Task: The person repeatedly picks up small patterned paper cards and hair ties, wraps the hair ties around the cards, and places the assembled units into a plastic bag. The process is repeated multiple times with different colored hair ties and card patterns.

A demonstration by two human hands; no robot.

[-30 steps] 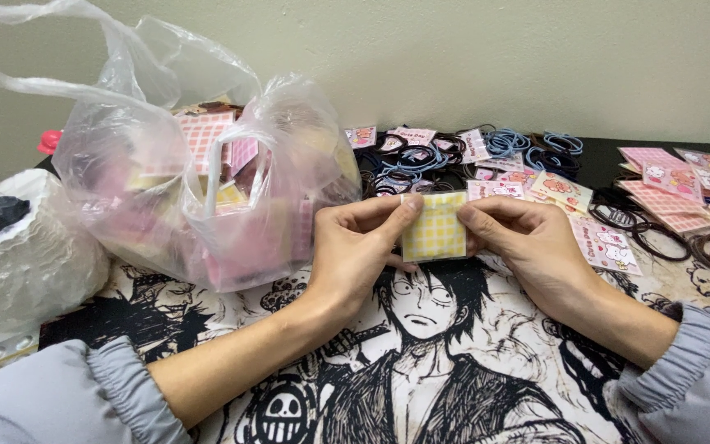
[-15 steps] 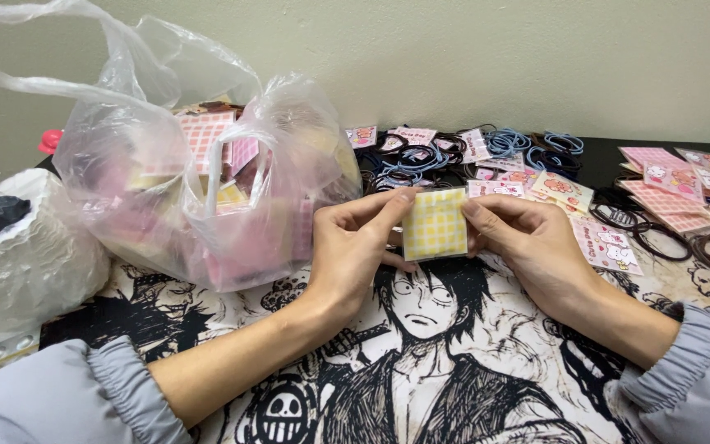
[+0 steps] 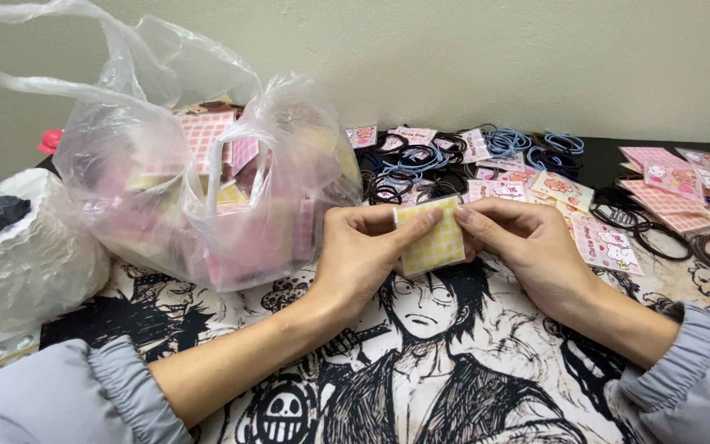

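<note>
A small yellow checked card sits between the two hands, held up just above the bench and in front of the clear plastic bag. The left hand pinches the card's left edge, thumb behind and forefinger laid across the top front. The right hand closes on the right edge, its fingertips touching the upper right corner. Both hands are clamped on the card and meet at it, so neither is nearer than the other. The card faces the camera, tilted a little, its slightly longer side running up and down. To the right of the bag lies a heap of dark and blue hair ties, and beyond that, further right of the bag, loose pink checked cards. More pink and yellow cards show inside the bag itself.
</note>
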